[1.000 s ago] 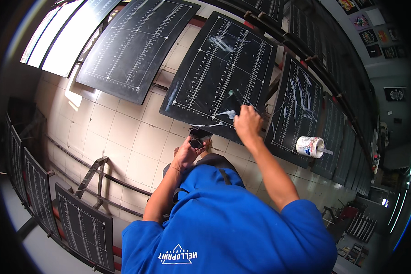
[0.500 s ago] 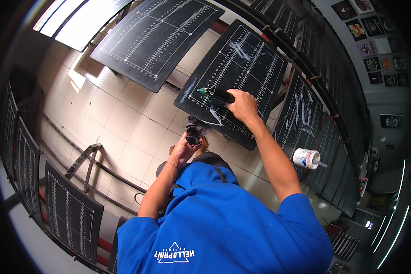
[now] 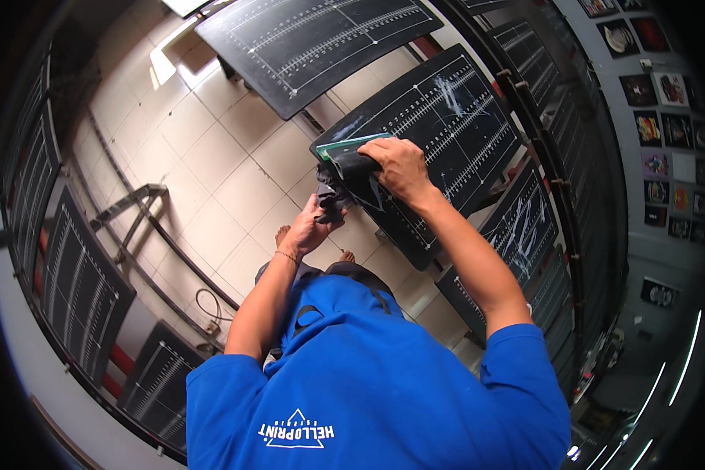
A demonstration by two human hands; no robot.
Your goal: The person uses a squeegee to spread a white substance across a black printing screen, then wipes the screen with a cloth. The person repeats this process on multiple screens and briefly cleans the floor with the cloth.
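Far to the left of both hands, a row of black flat rectangular boards with white ruled grid lines (image 3: 82,286) curves along the rim of the view, carried on a dark metal frame over the pale beige tiled floor (image 3: 211,168). A thin dark cable loop (image 3: 204,305) lies on the tiles below and to the left of the left hand.

The left hand (image 3: 309,227) reaches forward with its fingers curled shut around a crumpled dark cloth (image 3: 330,196), which bunches up above its knuckles. A thin bracelet sits on that wrist. Bare toes show on the floor just below this hand.

Just above and to the right, touching the cloth, the right hand (image 3: 395,166) lies palm down with its fingers closed over a dark flat squeegee with a green blade edge (image 3: 351,153). It presses the tool against the near left corner of a black rectangular printing board marked with white scale lines (image 3: 454,117); white smears streak the board's surface right of the hand. The green edge sticks out leftward past the fingertips.

Further right of the right hand, more black gridded boards (image 3: 525,227) step away, and small framed pictures (image 3: 654,90) hang on the grey wall beyond.
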